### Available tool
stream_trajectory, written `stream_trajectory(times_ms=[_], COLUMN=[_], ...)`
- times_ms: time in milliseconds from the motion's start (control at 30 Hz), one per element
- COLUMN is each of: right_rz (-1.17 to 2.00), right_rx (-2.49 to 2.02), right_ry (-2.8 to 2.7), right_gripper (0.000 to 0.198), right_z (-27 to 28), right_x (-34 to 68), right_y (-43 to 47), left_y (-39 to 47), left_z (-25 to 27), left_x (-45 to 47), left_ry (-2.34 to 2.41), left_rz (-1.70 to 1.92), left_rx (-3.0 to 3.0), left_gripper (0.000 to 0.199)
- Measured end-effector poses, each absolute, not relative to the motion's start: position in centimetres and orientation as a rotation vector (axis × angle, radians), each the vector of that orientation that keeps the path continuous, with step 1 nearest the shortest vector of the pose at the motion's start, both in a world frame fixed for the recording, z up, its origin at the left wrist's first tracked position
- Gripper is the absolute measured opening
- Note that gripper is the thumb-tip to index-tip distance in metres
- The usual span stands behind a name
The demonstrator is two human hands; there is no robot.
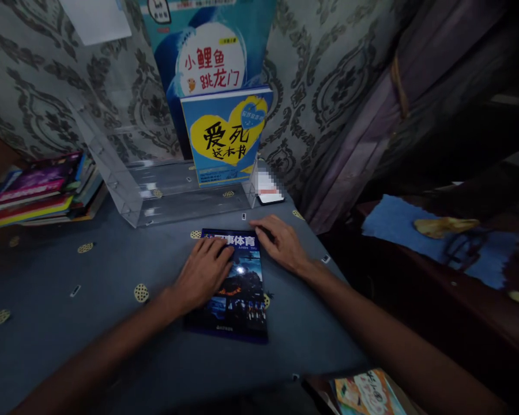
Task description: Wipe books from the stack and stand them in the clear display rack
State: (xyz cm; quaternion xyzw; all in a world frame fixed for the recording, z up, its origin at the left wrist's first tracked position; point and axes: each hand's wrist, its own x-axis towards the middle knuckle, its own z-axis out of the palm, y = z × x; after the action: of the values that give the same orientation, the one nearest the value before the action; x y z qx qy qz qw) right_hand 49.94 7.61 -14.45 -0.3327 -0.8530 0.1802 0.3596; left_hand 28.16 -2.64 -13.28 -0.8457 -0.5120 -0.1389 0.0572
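A dark blue book (242, 276) lies flat on the table, its cover facing up with white characters along the top. My left hand (205, 268) rests on the upper left of that cover, fingers stretched out over it. Beside the book's upper right corner is my right hand (281, 242), its fingers extended and slightly bent; whether it touches the book's edge I cannot tell. Behind the book stands a clear acrylic rack (190, 216). A blue book with a yellow heart (225, 138) leans upright at the rack's right end, in front of a larger teal book (211, 57).
A stack of books (47, 190) lies at the table's left. A phone (270, 187) sits by the rack's right end. Another colourful book (367, 395) is below the table's front edge. A blue cloth (393, 225) lies on a dark red surface at right, past a curtain (350, 155).
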Motion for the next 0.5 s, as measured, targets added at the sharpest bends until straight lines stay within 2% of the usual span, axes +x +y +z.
stream_trajectory(times_ms=[133,367,500], right_rz=[0.507,0.512,0.503], right_rx=[-0.806,-0.790,-0.757], right_ry=[-2.263,-2.268,-2.267], right_gripper=[0.028,0.027,0.026], right_z=[-14.3,-14.6,-15.0], right_x=[49.6,49.6,49.8], right_y=[7.2,7.5,7.8], left_y=[-3.8,-3.6,-3.5], left_z=[-14.0,-14.2,-14.2], left_x=[28.8,28.4,27.1], left_ry=[-1.629,-1.669,-1.877], left_rz=[-0.460,-0.620,-0.726], left_rx=[-2.547,-2.527,-2.363], left_gripper=[0.033,0.031,0.036])
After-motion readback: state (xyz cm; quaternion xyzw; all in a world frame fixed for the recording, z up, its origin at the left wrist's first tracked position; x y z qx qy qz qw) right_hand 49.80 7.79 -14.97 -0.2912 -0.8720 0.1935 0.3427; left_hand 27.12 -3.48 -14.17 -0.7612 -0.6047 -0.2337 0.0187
